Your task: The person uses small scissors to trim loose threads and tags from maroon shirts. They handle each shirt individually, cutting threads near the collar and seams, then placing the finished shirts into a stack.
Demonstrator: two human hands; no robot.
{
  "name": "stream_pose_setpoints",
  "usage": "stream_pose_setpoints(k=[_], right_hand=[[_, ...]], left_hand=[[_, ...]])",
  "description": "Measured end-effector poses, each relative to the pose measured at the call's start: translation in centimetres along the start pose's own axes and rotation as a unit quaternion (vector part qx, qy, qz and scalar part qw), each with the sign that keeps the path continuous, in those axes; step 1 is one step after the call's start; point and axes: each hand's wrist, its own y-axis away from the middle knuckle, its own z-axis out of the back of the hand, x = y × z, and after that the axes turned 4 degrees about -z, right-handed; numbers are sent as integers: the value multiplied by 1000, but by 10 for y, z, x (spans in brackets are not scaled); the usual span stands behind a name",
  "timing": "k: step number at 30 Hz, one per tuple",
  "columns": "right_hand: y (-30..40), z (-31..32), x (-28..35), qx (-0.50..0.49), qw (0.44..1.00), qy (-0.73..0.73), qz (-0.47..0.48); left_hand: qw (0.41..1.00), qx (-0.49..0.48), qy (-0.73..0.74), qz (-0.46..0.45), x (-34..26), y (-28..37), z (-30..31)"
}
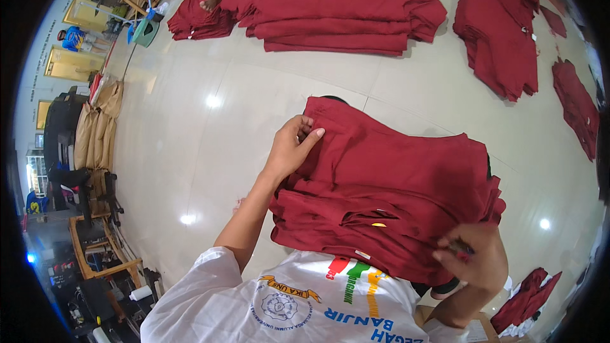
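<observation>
Dark red garments (395, 166), seemingly shirts, lie in a folded heap over my lap, with collar openings and small labels near my body. My left hand (295, 145) pinches the upper left edge of the top garment between thumb and fingers. Over the lower right of the heap is my right hand (476, 252), blurred, its fingers curled around a small dark object with a bit of red (461, 249); what it is cannot be told.
Stacks of red garments (333, 14) lie on the tiled floor ahead, with another pile (500, 33) at the right. Another person's hand (213, 1) rests by the far stack. Brown bags (97, 128) and a wooden frame (78, 247) stand left. A cardboard box (481, 326) is at lower right.
</observation>
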Motion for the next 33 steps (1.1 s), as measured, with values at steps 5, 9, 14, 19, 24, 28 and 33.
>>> stream_pose_setpoints(k=[5, 9, 14, 19, 24, 28, 33], right_hand=[[-92, 3, 27, -98, 993, -35, 59], [-164, -33, 28, -88, 985, -136, 51], [-213, -129, 13, 13, 980, -173, 101], [-197, -137, 21, 3, 984, -170, 50], [-185, -136, 31, -4, 974, -222, 50], [-194, -162, 20, 78, 940, -331, 8], [-190, -170, 27, 49, 957, -286, 16]], left_hand=[[997, -52, 52, 29, -6, 6, -4], [978, -88, 178, -65, -11, 34, -4], [932, -40, 360, -11, -26, 57, -6], [923, -111, 368, -15, -15, 55, -9], [908, -134, 396, -3, -8, 57, -12], [919, -157, 360, -14, -3, 63, -18], [918, -170, 356, -29, -2, 66, -25]])
